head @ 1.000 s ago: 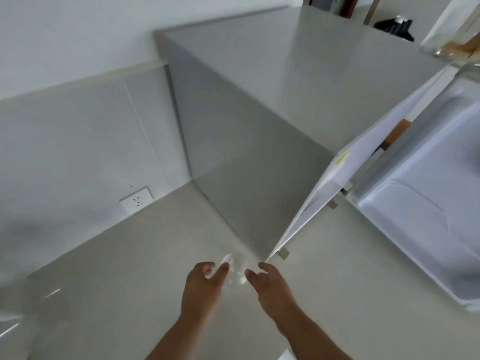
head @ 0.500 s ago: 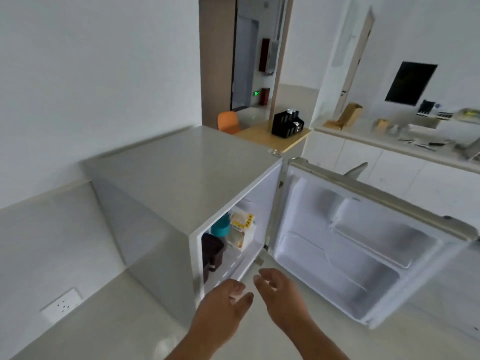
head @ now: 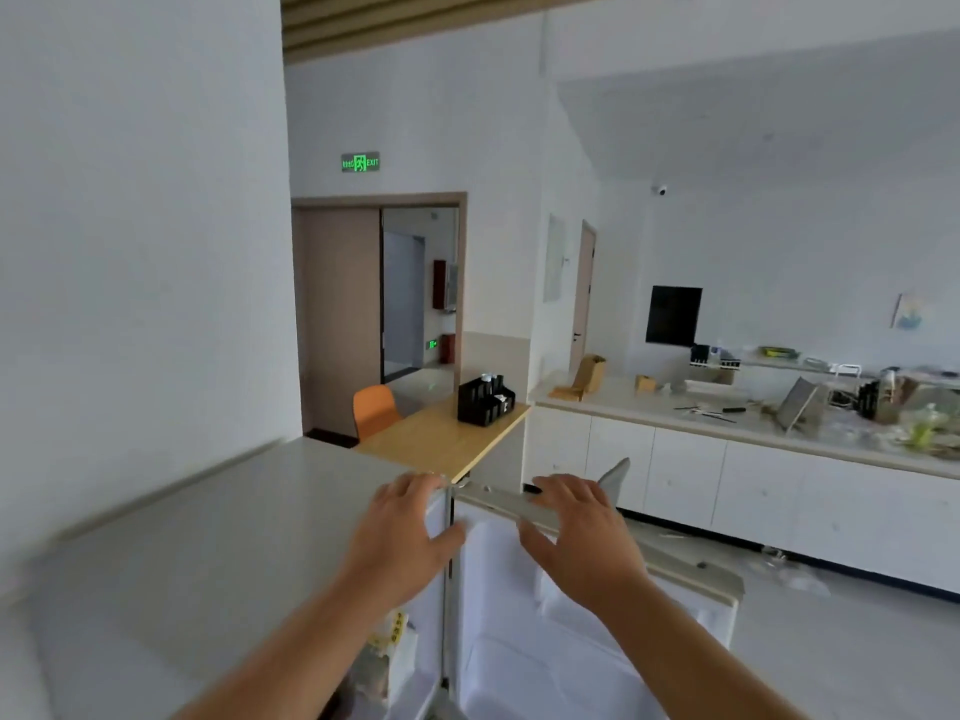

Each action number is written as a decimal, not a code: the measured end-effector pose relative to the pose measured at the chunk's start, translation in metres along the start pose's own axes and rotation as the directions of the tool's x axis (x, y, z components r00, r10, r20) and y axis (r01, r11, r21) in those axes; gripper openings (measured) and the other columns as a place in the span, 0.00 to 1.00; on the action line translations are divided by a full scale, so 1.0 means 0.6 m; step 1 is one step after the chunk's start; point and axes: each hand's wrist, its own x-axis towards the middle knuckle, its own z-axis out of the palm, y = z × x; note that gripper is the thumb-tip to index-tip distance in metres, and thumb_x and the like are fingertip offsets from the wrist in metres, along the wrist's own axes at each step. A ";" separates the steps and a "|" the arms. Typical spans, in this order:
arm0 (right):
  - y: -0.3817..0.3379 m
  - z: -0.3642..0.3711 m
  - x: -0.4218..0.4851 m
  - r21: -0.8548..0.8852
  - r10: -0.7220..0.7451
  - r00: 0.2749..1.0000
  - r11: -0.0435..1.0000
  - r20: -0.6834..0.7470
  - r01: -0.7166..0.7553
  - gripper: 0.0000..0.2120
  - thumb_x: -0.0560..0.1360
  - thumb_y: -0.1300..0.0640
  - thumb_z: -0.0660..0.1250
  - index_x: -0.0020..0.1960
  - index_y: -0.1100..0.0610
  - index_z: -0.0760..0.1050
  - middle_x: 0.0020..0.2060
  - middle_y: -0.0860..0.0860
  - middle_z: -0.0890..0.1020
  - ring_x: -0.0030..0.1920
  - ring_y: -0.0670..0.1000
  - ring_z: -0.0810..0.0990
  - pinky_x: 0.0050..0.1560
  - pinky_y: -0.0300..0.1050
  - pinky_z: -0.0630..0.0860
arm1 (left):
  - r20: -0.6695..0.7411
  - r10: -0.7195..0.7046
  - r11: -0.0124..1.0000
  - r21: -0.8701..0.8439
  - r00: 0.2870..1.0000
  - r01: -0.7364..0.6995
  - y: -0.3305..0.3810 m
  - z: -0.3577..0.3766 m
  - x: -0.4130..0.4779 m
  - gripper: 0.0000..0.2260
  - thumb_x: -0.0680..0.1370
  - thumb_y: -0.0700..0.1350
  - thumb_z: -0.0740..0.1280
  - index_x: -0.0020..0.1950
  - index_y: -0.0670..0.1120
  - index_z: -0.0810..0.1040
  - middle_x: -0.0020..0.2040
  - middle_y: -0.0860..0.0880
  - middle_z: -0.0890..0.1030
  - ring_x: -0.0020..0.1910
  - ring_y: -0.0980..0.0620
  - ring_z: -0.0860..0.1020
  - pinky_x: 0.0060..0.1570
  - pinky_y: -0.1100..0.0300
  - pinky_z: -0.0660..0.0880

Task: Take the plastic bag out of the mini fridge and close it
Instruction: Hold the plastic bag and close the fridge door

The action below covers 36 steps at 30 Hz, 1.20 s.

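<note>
The grey mini fridge (head: pixel 197 543) stands at the lower left with its door (head: pixel 613 610) swung open to the right, white inner side showing. My left hand (head: pixel 402 532) is raised over the fridge's front top corner, fingers spread, holding nothing. My right hand (head: pixel 576 527) hovers at the door's top edge, fingers apart and empty. Inside the fridge a yellow-labelled carton (head: pixel 392 631) shows below my left forearm. No plastic bag is in sight.
A wooden table (head: pixel 441 439) with a black organiser (head: pixel 485 400) and an orange chair (head: pixel 374 407) stands behind the fridge. A white counter (head: pixel 727 433) with cabinets and clutter runs along the right. An open doorway lies ahead.
The view has swung up from the floor to the room. Both hands let go of a clear plastic bag near the floor and rose to the fridge's top and door edge.
</note>
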 end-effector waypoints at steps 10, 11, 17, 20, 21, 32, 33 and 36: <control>0.226 0.024 -0.028 -0.481 0.279 0.943 0.862 0.182 -0.162 0.33 0.79 0.30 0.52 0.80 0.43 0.58 0.72 0.47 0.73 0.70 0.56 0.72 0.73 0.55 0.65 | 0.151 -0.256 0.905 0.386 0.955 0.181 -0.201 -0.011 -0.035 0.32 0.75 0.68 0.58 0.77 0.58 0.65 0.76 0.56 0.71 0.72 0.51 0.69 0.72 0.50 0.67; 0.241 0.039 -0.038 -0.546 0.273 0.947 0.826 0.170 -0.140 0.34 0.78 0.30 0.51 0.80 0.43 0.57 0.71 0.46 0.74 0.67 0.55 0.75 0.71 0.54 0.66 | 0.137 -0.258 0.908 0.371 0.956 0.192 -0.210 -0.008 -0.038 0.31 0.75 0.67 0.57 0.76 0.58 0.67 0.75 0.56 0.72 0.72 0.51 0.70 0.72 0.50 0.67; 0.261 0.062 -0.037 -0.598 0.255 0.960 0.790 0.118 -0.136 0.30 0.81 0.34 0.50 0.80 0.44 0.57 0.69 0.45 0.75 0.64 0.53 0.77 0.68 0.50 0.67 | 0.070 -0.231 0.901 0.392 0.970 0.186 -0.223 0.006 -0.031 0.28 0.73 0.68 0.58 0.70 0.58 0.71 0.68 0.57 0.78 0.66 0.51 0.75 0.65 0.51 0.73; 0.259 0.060 -0.039 -0.605 0.249 0.964 0.783 0.098 -0.141 0.30 0.81 0.34 0.51 0.80 0.43 0.58 0.68 0.44 0.76 0.63 0.53 0.78 0.68 0.50 0.67 | 0.058 -0.232 0.906 0.377 0.971 0.194 -0.226 0.011 -0.032 0.28 0.73 0.68 0.59 0.70 0.58 0.71 0.68 0.57 0.78 0.65 0.52 0.75 0.65 0.52 0.73; 0.257 0.060 -0.040 -0.607 0.254 0.963 0.781 0.090 -0.149 0.30 0.81 0.34 0.51 0.80 0.43 0.59 0.68 0.44 0.76 0.63 0.53 0.78 0.68 0.50 0.67 | 0.053 -0.231 0.909 0.368 0.971 0.197 -0.226 0.011 -0.032 0.28 0.73 0.69 0.60 0.70 0.58 0.71 0.67 0.57 0.78 0.64 0.52 0.75 0.64 0.52 0.74; 0.220 0.062 -0.062 -0.617 0.292 0.954 0.764 0.065 -0.192 0.29 0.81 0.35 0.51 0.79 0.44 0.59 0.67 0.45 0.77 0.62 0.53 0.77 0.68 0.50 0.67 | 0.032 -0.225 0.921 0.333 0.974 0.201 -0.228 0.009 -0.034 0.28 0.73 0.68 0.60 0.69 0.57 0.73 0.65 0.56 0.80 0.63 0.51 0.76 0.63 0.51 0.74; 0.215 0.063 -0.065 -0.625 0.293 0.954 0.757 0.064 -0.191 0.29 0.81 0.35 0.51 0.79 0.44 0.59 0.67 0.45 0.77 0.62 0.53 0.78 0.67 0.50 0.68 | 0.033 -0.223 0.920 0.336 0.974 0.199 -0.227 0.009 -0.033 0.28 0.73 0.68 0.60 0.69 0.57 0.73 0.66 0.56 0.79 0.63 0.51 0.76 0.63 0.51 0.74; 0.194 0.062 -0.076 -0.642 0.304 0.949 0.745 0.085 -0.181 0.29 0.82 0.36 0.49 0.80 0.46 0.57 0.67 0.47 0.76 0.62 0.54 0.77 0.66 0.50 0.69 | 0.041 -0.223 0.919 0.341 0.974 0.196 -0.227 0.009 -0.034 0.29 0.73 0.69 0.59 0.69 0.57 0.73 0.66 0.55 0.79 0.64 0.50 0.75 0.63 0.50 0.73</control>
